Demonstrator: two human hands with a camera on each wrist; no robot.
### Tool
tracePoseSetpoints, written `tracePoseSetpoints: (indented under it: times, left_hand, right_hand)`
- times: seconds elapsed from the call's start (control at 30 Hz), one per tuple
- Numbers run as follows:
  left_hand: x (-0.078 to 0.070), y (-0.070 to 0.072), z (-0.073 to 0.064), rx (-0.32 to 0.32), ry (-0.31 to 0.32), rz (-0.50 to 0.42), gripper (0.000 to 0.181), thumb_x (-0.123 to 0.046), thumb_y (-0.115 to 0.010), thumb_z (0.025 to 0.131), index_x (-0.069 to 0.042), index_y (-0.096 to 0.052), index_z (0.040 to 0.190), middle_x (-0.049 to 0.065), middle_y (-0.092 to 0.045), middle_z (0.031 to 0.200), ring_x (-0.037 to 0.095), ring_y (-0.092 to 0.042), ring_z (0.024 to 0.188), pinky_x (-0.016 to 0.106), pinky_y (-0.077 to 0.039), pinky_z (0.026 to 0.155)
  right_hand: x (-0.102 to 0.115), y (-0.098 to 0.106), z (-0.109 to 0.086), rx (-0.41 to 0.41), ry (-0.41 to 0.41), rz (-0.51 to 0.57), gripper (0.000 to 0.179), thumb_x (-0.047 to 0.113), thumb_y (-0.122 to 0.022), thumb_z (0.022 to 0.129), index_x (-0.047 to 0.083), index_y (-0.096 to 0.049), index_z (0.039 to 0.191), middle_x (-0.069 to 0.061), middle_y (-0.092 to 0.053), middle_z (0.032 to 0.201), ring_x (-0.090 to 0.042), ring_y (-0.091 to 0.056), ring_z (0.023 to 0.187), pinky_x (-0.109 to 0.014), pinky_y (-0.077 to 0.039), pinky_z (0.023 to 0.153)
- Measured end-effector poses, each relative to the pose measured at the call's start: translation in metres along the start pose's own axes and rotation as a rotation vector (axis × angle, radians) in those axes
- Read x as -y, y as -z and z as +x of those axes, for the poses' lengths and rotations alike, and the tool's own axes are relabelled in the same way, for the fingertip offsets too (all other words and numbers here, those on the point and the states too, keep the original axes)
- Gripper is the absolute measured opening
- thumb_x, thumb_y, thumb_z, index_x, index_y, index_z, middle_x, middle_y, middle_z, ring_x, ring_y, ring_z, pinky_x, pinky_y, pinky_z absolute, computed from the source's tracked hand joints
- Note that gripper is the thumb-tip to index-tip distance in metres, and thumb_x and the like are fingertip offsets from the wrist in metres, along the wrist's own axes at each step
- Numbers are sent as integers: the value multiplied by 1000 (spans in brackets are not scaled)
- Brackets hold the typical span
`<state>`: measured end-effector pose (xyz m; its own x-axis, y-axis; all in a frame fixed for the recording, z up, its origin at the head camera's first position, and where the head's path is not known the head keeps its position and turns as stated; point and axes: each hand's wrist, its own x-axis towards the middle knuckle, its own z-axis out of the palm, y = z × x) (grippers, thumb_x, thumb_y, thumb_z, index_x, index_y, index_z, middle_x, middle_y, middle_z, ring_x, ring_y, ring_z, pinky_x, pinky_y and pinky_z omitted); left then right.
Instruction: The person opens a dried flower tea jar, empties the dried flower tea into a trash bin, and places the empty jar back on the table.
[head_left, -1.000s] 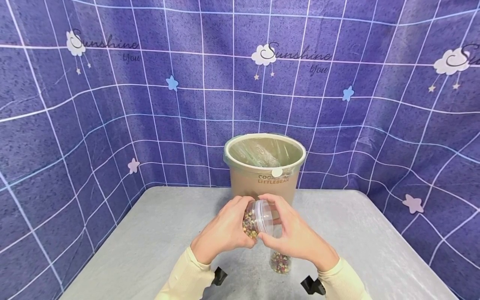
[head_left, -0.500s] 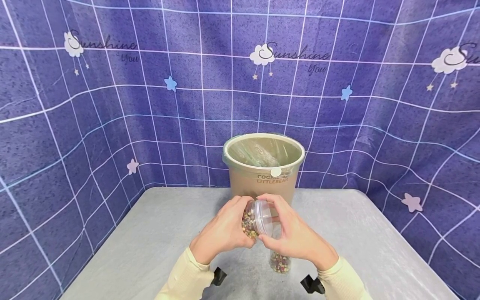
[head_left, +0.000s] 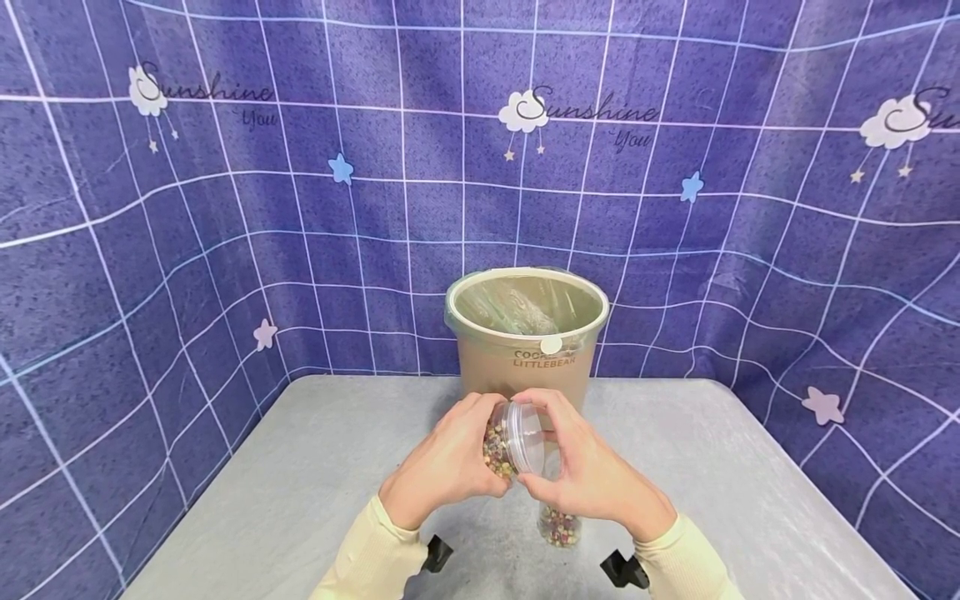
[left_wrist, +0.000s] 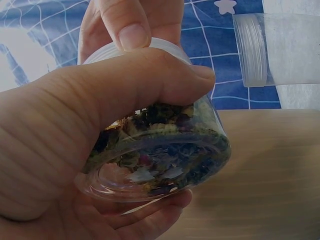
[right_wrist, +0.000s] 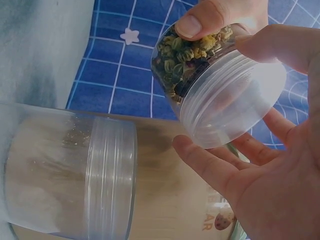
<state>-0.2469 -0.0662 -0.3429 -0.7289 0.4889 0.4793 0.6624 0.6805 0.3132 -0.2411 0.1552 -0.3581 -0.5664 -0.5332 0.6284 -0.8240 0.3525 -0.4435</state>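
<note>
Beige bin, clear liner inside, on grey table; purple grid cloth behind, 3 printed clouds.

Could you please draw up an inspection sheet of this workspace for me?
Surface: grey table, mottled.
Job's things: held jar, tilted, with dried flowers inside; lid at its mouth, tightness unclear. Second jar, upright on the table, partly hidden in the head view, also has dried flowers.
Clutter: nothing seen.
Hands: left hand grips the held jar's body; right hand holds its lid.
Cables: nothing seen.
Surroundings: bin beyond the hands, with a see-through liner; purple-blue curtain behind, printed with lines, clouds and stars.
</note>
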Motion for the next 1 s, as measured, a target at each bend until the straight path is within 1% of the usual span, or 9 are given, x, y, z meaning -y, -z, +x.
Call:
tracePoseSetpoints:
  times: [0.33, 0.63, 1.0]
  left_hand:
    - [0, 0, 0, 2, 7, 1, 84, -20, -94, 53, -11, -58, 129, 0, -62, 113, 17, -59, 100, 37, -54, 89]
    - [-1, 1, 0, 24, 26, -2, 86, -20, -94, 54, -11, -57, 131, 1, -62, 115, 18, -59, 102, 38, -54, 90]
    - [0, 2, 0, 12, 19, -3, 86, -20, -95, 53, -11, -57, 130, 2, -62, 115, 19, -59, 103, 39, -53, 91]
  right_hand:
    - [0, 0, 0, -3, 7, -17, 89, 6, -85, 74, 14, -38, 149, -1, -48, 141, -20, -52, 130, -39, -57, 95]
    - [-1, 0, -1, -3, 12, -6, 90, 3, -84, 73, 15, -38, 149, -1, -47, 144, -20, -51, 132, -40, -57, 96]
    - [0, 0, -1, -11, 17, -2, 89, 2, -84, 73, 13, -38, 148, -3, -45, 146, -21, -50, 133, -42, -57, 97]
